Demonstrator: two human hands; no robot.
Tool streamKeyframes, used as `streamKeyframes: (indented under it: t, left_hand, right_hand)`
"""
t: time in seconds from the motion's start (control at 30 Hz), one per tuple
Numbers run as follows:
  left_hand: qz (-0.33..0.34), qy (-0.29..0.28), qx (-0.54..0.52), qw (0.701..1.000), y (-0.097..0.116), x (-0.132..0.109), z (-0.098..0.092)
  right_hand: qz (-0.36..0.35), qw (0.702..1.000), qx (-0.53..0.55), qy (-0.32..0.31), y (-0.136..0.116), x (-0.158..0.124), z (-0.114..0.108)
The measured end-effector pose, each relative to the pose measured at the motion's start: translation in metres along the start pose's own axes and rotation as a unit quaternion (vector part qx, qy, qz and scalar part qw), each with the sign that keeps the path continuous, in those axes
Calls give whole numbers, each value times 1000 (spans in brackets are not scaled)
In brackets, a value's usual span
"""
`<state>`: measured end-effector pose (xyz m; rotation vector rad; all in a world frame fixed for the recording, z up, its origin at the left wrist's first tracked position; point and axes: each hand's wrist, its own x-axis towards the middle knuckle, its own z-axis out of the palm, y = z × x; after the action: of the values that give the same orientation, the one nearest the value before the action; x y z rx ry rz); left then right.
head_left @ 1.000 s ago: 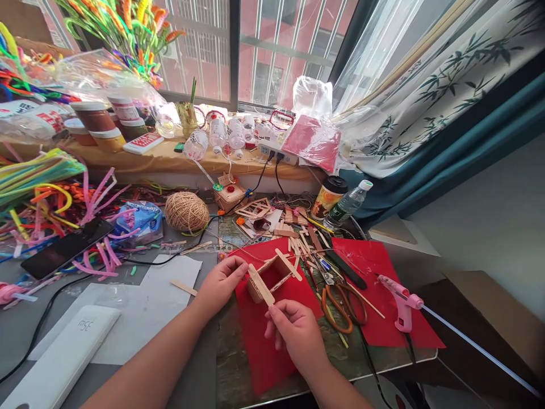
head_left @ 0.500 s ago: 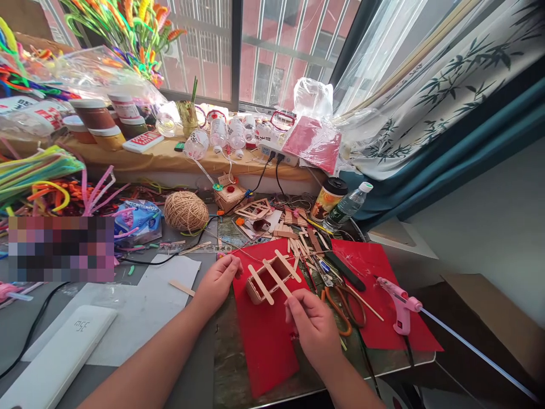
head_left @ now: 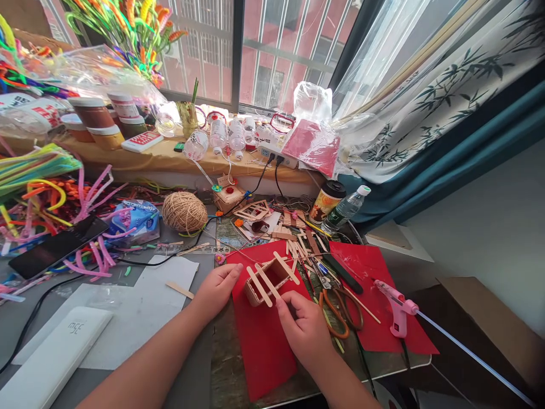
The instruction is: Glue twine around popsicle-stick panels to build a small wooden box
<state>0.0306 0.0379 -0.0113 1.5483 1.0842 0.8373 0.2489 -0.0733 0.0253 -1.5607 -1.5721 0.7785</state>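
Note:
A small open box of popsicle sticks (head_left: 267,278) stands on a red sheet (head_left: 259,335) at the table's middle, with three loose sticks laid across its top. My left hand (head_left: 218,288) rests against the box's left side, fingers curled at its edge. My right hand (head_left: 303,328) is just in front of the box, thumb and fingers pinched at the near end of the middle stick (head_left: 268,282). What lies under its fingertips is hidden.
Orange-handled scissors (head_left: 340,309) and a pink glue gun (head_left: 398,307) lie right of the box on a second red sheet (head_left: 374,267). A pile of sticks (head_left: 298,241), a twine ball (head_left: 184,212), a bottle (head_left: 346,208), a cup (head_left: 327,200) and pipe cleaners (head_left: 51,199) crowd the back and left.
My right hand laid a stick across the box top beside the first one and slid it left. My left hand stayed at the box's left side.

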Motion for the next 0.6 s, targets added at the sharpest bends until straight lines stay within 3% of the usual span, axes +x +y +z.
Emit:
streamKeyframes:
  t: [0.6]
  left_hand:
    - [9,-1,3,1000,-4,0,-1]
  right_hand:
    - [40,999,34,-4,4,-1,7]
